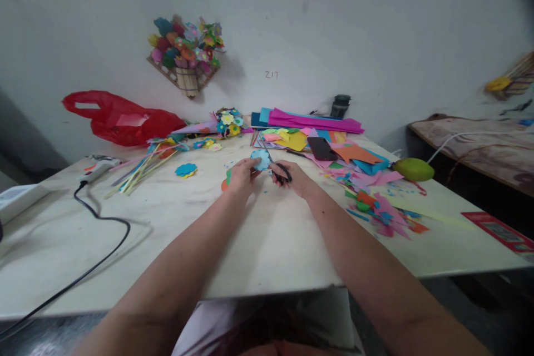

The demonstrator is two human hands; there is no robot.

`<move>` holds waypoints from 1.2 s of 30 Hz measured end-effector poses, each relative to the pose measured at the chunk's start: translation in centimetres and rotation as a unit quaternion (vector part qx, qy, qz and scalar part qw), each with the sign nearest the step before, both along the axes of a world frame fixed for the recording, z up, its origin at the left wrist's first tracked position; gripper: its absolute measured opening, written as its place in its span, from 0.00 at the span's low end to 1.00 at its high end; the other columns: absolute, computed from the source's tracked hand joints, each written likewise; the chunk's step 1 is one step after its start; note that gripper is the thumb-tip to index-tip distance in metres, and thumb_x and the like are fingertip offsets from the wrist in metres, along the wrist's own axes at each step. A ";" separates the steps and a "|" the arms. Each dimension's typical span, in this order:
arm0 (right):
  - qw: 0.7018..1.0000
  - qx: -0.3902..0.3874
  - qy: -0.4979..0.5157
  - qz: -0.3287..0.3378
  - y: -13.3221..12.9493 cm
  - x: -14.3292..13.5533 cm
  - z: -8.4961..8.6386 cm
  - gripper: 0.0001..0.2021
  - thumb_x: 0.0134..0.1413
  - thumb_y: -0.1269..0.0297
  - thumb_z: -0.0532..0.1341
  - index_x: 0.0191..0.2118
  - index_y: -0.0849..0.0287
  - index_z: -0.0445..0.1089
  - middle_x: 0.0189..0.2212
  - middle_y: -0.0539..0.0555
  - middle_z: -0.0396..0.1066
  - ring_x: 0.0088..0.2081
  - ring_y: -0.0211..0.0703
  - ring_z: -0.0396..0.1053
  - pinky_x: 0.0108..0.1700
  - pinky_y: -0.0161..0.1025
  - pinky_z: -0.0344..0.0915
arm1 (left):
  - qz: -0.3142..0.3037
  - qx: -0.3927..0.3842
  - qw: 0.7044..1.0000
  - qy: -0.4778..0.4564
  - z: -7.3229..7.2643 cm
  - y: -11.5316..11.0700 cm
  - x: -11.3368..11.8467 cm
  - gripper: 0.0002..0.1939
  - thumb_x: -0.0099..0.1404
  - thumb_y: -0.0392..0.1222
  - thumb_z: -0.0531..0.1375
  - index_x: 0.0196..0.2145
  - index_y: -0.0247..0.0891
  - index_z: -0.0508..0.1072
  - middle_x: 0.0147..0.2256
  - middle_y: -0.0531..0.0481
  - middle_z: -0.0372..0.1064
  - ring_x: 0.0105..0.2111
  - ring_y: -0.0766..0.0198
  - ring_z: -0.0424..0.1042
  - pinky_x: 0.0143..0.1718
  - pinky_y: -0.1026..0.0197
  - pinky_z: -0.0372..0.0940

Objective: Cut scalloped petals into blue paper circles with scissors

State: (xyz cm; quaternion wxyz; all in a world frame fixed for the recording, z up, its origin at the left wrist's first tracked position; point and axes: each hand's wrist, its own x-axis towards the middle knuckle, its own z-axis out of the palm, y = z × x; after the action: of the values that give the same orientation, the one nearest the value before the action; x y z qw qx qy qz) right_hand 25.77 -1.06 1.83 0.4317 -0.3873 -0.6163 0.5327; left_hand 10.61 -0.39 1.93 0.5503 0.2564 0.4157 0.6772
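Between the thumb and fingers of my left hand is a light blue paper flower with a scalloped edge. My right hand is closed round the black handles of a pair of scissors. The scissors' blades point up and left, right beside the flower; whether they touch it I cannot tell. Under and behind my left hand, green and orange paper pieces lie partly hidden on the white table. A stack of blue and yellow paper flowers rests to the left.
Paper stems, a glue gun with a black cord and a red plastic bag are at left. Colored scraps, a phone and a green-yellow fruit lie at right. Magenta sheets line the back, near a dark bottle.
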 end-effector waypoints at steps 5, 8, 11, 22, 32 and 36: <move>1.000 0.001 0.018 0.001 0.0 0.2 0.1 0.12 0.54 0.55 0.65 0.31 0.59 0.70 0.21 0.50 0.71 0.18 0.34 0.64 0.17 0.31 0.48 | 0.016 0.006 0.998 0.059 0.3 -0.3 0.0 0.11 0.47 0.34 0.69 0.20 0.39 0.69 0.20 0.54 0.67 0.25 0.64 0.71 0.26 0.65 0.65; 1.000 -0.005 0.016 0.003 0.0 0.2 0.1 0.11 0.54 0.56 0.64 0.31 0.59 0.69 0.20 0.50 0.71 0.18 0.35 0.64 0.17 0.32 0.48 | 0.028 0.018 0.997 0.072 0.4 -0.3 0.1 0.10 0.48 0.34 0.69 0.20 0.39 0.70 0.20 0.53 0.67 0.23 0.64 0.70 0.26 0.64 0.64; 1.000 -0.012 0.012 0.005 -0.1 0.2 0.2 0.10 0.55 0.57 0.64 0.31 0.60 0.70 0.20 0.50 0.71 0.18 0.35 0.64 0.17 0.32 0.48 | 0.040 0.031 0.996 0.073 0.4 -0.3 0.2 0.09 0.48 0.32 0.69 0.20 0.39 0.71 0.19 0.54 0.67 0.22 0.66 0.69 0.29 0.64 0.66; 1.000 0.001 0.003 0.030 -0.2 0.5 0.4 0.11 0.52 0.56 0.66 0.31 0.60 0.71 0.20 0.50 0.72 0.18 0.34 0.64 0.17 0.31 0.49 | 0.006 0.035 0.997 0.062 0.4 -0.2 -0.2 0.09 0.46 0.32 0.69 0.20 0.38 0.71 0.20 0.53 0.68 0.22 0.67 0.69 0.30 0.65 0.68; 1.000 -0.002 -0.003 0.017 -0.1 0.4 0.3 0.12 0.52 0.56 0.66 0.29 0.60 0.70 0.20 0.50 0.71 0.18 0.33 0.63 0.16 0.31 0.49 | 0.003 0.017 0.997 0.073 0.5 -0.3 -0.1 0.11 0.47 0.34 0.69 0.20 0.38 0.69 0.20 0.54 0.68 0.24 0.65 0.71 0.28 0.64 0.67; 1.000 0.000 -0.001 0.013 -0.2 0.2 0.3 0.11 0.54 0.58 0.64 0.28 0.60 0.69 0.20 0.50 0.70 0.17 0.33 0.63 0.16 0.31 0.48 | 0.021 0.030 0.997 0.071 0.6 -0.4 0.3 0.10 0.48 0.32 0.68 0.19 0.39 0.70 0.19 0.54 0.68 0.23 0.66 0.70 0.32 0.63 0.69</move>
State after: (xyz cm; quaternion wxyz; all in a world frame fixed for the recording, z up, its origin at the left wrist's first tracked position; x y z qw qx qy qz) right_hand 25.97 -1.25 2.11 0.4239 -0.3796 -0.6220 0.5379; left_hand 10.91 -0.84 2.49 0.4971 0.3112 0.4388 0.6808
